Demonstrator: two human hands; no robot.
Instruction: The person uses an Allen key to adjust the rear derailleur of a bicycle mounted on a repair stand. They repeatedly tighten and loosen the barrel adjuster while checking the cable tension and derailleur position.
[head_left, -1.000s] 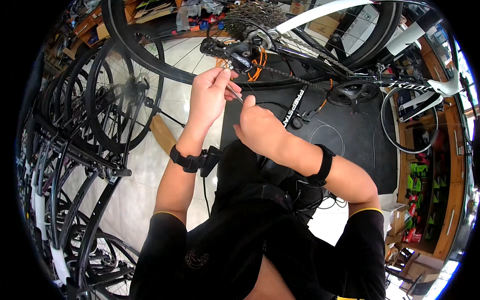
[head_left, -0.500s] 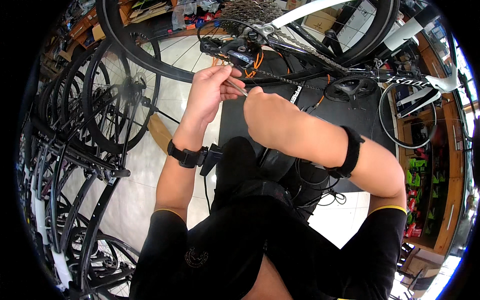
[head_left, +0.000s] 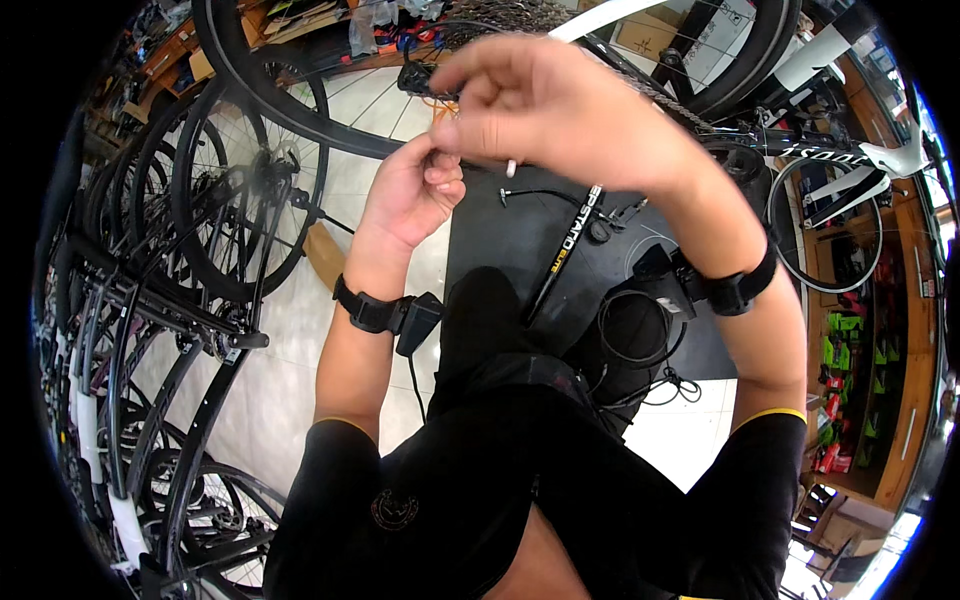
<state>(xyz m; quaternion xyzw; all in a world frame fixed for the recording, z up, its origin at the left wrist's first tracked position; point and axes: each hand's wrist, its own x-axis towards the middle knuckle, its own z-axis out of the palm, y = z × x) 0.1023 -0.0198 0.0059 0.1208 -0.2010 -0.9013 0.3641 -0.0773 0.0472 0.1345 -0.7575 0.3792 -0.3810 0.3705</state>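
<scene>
My left hand [head_left: 410, 195] has its fingers curled near the bicycle's rear derailleur [head_left: 414, 78]; what they hold is hidden. My right hand [head_left: 545, 115] is across the derailleur and chain, overlapping my left fingertips, its curled fingers smeared by motion. A small pale cylindrical piece [head_left: 511, 168] shows just below it; I cannot tell whether it is held. Orange cables [head_left: 442, 106] show behind the hands. The rear wheel's black tyre [head_left: 290, 125] arches behind them, and the sprocket cassette [head_left: 490, 20] is partly hidden by my right hand.
Several bicycles and wheels [head_left: 205, 190] stand along the left. A black mat [head_left: 490, 240] lies below, with a stand tube [head_left: 550, 280] and loose cables [head_left: 625, 330]. A white-and-black frame [head_left: 880, 155] and wooden shelving [head_left: 885, 420] are at the right. A brown cardboard piece [head_left: 322, 255] lies on the floor.
My right hand has swung up from beside my left hand to over the derailleur and chain, its forearm turning more upright. The thin metal tool seen between the hands is no longer visible.
</scene>
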